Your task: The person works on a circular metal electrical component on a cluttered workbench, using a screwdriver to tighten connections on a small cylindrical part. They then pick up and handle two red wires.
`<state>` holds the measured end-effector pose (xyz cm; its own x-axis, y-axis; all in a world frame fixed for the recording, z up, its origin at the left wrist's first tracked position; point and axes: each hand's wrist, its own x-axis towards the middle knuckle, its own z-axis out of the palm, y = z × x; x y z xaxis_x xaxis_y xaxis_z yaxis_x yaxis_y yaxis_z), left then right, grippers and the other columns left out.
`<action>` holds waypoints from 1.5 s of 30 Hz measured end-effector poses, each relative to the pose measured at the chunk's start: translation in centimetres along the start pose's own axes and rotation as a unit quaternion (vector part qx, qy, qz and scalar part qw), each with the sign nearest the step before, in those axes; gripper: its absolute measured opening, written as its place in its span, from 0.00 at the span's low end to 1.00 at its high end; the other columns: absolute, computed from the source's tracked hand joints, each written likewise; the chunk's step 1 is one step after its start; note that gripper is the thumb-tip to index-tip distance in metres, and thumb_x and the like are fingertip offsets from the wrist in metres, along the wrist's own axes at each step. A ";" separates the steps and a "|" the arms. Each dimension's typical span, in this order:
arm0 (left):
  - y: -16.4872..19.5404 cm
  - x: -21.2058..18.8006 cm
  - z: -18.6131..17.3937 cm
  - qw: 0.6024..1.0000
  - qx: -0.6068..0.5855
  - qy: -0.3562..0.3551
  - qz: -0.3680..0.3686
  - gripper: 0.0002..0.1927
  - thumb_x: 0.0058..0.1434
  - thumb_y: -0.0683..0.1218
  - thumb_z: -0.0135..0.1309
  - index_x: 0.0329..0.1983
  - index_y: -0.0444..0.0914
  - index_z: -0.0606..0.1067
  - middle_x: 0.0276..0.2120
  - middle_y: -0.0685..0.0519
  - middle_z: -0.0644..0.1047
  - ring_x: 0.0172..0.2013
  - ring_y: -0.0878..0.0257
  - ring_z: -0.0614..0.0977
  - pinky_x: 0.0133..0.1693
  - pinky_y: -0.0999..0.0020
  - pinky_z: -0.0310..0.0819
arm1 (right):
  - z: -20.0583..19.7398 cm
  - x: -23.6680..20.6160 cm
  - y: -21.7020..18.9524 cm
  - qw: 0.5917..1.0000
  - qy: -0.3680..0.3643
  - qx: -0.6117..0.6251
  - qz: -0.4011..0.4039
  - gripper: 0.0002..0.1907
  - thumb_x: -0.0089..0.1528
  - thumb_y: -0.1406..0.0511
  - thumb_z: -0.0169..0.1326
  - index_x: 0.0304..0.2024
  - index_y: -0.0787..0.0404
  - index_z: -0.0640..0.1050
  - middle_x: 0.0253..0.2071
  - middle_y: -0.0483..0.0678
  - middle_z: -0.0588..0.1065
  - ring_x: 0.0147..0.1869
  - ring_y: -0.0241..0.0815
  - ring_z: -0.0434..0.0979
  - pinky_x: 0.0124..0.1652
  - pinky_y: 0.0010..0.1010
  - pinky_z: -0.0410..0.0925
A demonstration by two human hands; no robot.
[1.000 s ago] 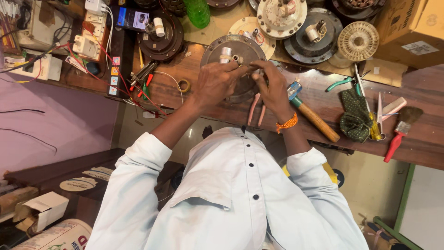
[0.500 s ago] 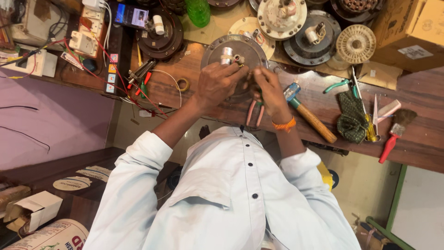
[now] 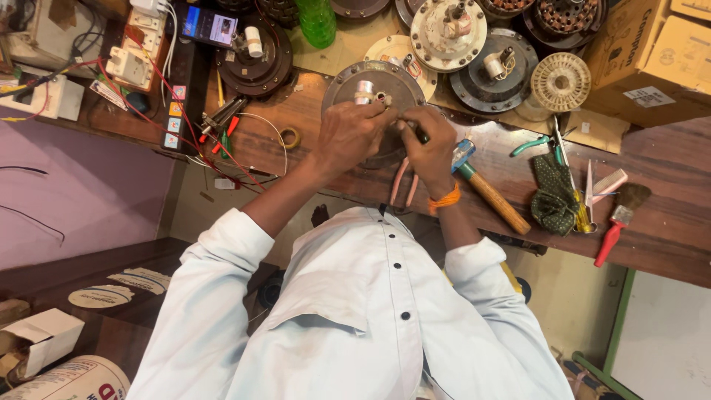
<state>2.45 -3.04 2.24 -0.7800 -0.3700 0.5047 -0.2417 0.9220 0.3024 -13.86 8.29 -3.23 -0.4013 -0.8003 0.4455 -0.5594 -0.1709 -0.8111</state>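
Head camera looks straight down on you in a white shirt, leaning over a wooden surface (image 3: 666, 222) crowded with fan parts and tools.

Both your hands meet over a round grey metal motor housing (image 3: 348, 85), which lies flat on the surface directly ahead of your chest. Your left hand (image 3: 348, 137) curls over the housing's middle, fingers bent and pinched near a small white cylindrical capacitor (image 3: 364, 90) standing upright on top. Your right hand (image 3: 429, 144), with an orange band at the wrist, is closed round a slim dark tool whose tip you cannot make out; it points toward the left fingers. Pink wires (image 3: 404, 185) hang from under your hands over the surface's near edge.

Judging by its look, the housing is cast metal: heavy, rigid, unlikely to slide. Take it by the rim with both hands if it must shift. The capacitor and wires seem light and delicate; grip the wires by their insulation, not the joints.

Just right of your right hand lies a hammer (image 3: 489, 194) with a wooden handle. Further right sit green-handled pliers (image 3: 529, 144), a folded dark green cloth (image 3: 554, 194), and a red-handled brush (image 3: 615, 226). Other motor discs line the far edge, among them a white housing (image 3: 448, 33). A green bottle (image 3: 317, 21) stands beyond.
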 end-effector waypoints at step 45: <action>-0.1 1.3 -0.6 0.999 -0.030 -0.032 -0.016 0.04 0.60 0.42 0.60 0.37 0.40 0.82 0.30 0.50 0.81 0.26 0.51 0.82 0.29 0.56 0.74 | -1.3 0.7 -1.0 0.978 -0.109 0.053 0.173 0.15 0.75 0.62 0.47 0.50 0.63 0.82 0.29 0.51 0.73 0.28 0.39 0.69 0.30 0.27 0.63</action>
<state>1.78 -3.71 3.34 -0.8084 -0.3891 0.4417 -0.2338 0.9009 0.3657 -14.49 8.60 -1.59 -0.3833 -0.9219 0.0565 -0.3352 0.0819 -0.9386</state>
